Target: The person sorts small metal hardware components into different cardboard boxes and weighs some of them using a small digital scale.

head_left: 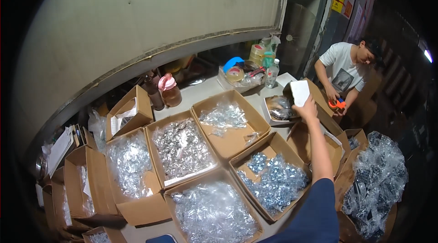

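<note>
My right arm reaches across the boxes to the far right of the table. There my right hand [308, 109] is closed on the lower edge of a white rectangular piece [300, 92], a small box or a card; I cannot tell which. Just left of the hand is a shallow white box [270, 118] with plastic-bagged dark and brownish items [279, 106] in it. Behind the white piece stands a tall brown cardboard box [323, 108]. Nearer, under my forearm, lies a carton of bagged bluish metal parts [276, 181]. My left hand does not show.
Cartons of small bagged metal parts [182, 147] cover the table. A pink-lidded jug [170, 90], a clear bottle [272, 74] and tape rolls [257, 52] stand behind. At right are a plastic-wrapped heap [376, 183] and a person [345, 69] holding an orange tape dispenser [337, 104].
</note>
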